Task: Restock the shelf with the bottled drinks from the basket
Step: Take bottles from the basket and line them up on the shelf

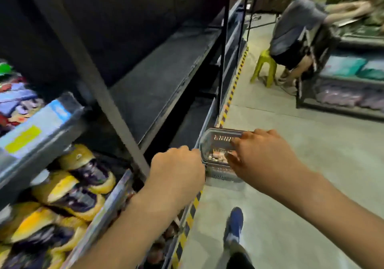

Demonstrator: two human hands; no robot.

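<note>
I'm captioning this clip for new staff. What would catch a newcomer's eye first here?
The left hand and right hand meet at a small basket, low beside the rack, centre frame. Yellow-and-purple bags crowd the lower left shelf, and a seated person on a yellow-green stool is at upper right.

- The basket (pixel 223 131) stands on the floor (pixel 301 165), just beside the foot of the shelf (pixel 158 77) at left.
- The left hand (pixel 178 171) is at its left rim, the right hand (pixel 261 154) above its opening.
- Packets (pixel 68 196) lie in the lower shelf, nearer left.
- A stool (pixel 265 67) stands far behind, at right.
</note>
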